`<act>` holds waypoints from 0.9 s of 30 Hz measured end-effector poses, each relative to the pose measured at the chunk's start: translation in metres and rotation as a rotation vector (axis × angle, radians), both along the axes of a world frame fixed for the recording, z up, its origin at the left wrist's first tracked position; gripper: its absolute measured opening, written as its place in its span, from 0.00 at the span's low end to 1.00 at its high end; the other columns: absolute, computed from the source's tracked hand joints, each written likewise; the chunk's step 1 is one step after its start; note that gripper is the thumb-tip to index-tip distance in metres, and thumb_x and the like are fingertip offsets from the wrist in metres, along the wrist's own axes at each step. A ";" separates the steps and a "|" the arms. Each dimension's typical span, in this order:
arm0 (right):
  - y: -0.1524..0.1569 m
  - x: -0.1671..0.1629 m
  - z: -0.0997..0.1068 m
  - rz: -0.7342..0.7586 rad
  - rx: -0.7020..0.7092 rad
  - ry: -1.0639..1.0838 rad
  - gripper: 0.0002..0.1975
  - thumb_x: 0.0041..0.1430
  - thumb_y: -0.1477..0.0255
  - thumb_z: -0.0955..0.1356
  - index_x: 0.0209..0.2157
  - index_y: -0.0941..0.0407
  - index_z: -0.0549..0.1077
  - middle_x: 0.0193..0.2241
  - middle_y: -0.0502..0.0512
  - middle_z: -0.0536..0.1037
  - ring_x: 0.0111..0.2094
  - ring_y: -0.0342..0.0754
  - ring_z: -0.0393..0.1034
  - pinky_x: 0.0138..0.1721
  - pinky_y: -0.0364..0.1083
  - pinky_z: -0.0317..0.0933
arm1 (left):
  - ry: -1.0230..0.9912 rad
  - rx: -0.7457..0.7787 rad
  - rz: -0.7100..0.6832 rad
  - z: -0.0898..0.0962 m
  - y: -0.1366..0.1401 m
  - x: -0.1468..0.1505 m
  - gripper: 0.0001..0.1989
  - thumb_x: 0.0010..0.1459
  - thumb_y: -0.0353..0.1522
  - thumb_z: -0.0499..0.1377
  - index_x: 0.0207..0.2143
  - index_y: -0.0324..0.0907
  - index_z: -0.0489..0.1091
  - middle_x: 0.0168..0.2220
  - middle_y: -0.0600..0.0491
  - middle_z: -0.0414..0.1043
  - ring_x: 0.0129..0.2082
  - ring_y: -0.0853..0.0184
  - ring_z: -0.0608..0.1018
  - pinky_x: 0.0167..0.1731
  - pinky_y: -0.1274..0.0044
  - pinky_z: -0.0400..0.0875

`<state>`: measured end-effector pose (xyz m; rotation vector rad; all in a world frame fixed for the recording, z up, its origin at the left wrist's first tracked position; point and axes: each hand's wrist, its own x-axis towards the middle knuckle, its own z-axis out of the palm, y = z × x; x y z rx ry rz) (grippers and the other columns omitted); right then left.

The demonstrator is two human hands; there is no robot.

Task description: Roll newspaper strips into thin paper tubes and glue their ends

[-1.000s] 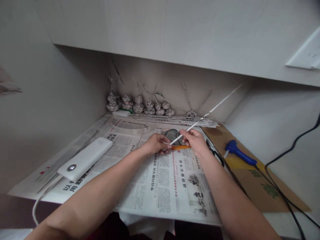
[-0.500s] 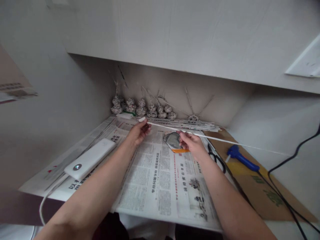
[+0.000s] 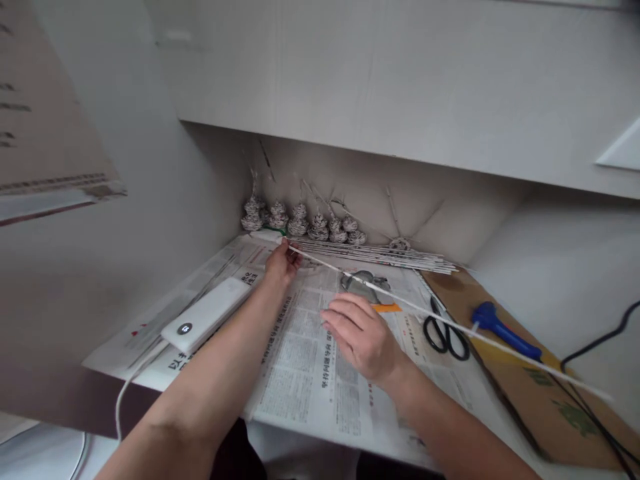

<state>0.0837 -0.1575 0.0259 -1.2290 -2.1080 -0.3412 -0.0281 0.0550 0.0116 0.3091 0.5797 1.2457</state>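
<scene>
My left hand (image 3: 283, 262) pinches the left end of a long, thin white rolled-paper stick (image 3: 425, 309). From those fingers the stick slants down to the right, across the newspaper and over the cardboard. My right hand (image 3: 364, 337) hovers below the stick, apart from it, with loosely bent fingers and nothing visible in them. Just beyond it lies a flat grey piece (image 3: 367, 285) with an orange edge. Black-handled scissors (image 3: 445, 333) rest to its right. A row of rolled-paper sticks (image 3: 375, 255) lies behind both hands.
Several woven gourd-shaped pieces (image 3: 319, 228) line the back wall. A white power bank (image 3: 210, 313) with a cable lies left on the newspaper (image 3: 295, 380). At right, a blue glue gun (image 3: 505, 331) sits on cardboard (image 3: 525, 407). A low panel (image 3: 375, 87) overhangs the back.
My right hand has let go of the stick and come down toward me, its fingers loosening. The stick's right end now hangs lower. The view has shifted, uncovering the scissors.
</scene>
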 end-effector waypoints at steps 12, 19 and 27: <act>-0.088 0.070 0.001 -0.745 -0.125 -0.178 0.17 0.61 0.65 0.60 0.48 0.55 0.70 0.37 0.61 0.76 0.40 0.57 0.66 0.43 0.55 0.55 | -0.117 -0.043 -0.125 0.001 -0.004 0.007 0.10 0.61 0.33 0.53 0.26 0.39 0.64 0.19 0.57 0.66 0.20 0.73 0.73 0.29 0.77 0.73; -0.117 0.029 -0.004 -0.460 -1.059 1.087 0.18 0.58 0.53 0.59 0.30 0.53 0.67 0.18 0.46 0.59 0.16 0.41 0.52 0.17 0.41 0.47 | -0.130 0.069 -0.302 0.006 -0.011 0.006 0.09 0.56 0.34 0.58 0.26 0.39 0.63 0.21 0.58 0.66 0.17 0.75 0.70 0.11 0.86 0.54; -0.128 0.015 -0.023 -0.493 -1.071 1.071 0.17 0.54 0.52 0.63 0.36 0.51 0.66 0.20 0.47 0.64 0.18 0.43 0.57 0.18 0.42 0.52 | -0.193 0.123 -0.395 0.013 -0.018 0.003 0.09 0.57 0.33 0.57 0.27 0.38 0.63 0.20 0.57 0.62 0.17 0.77 0.69 0.10 0.89 0.53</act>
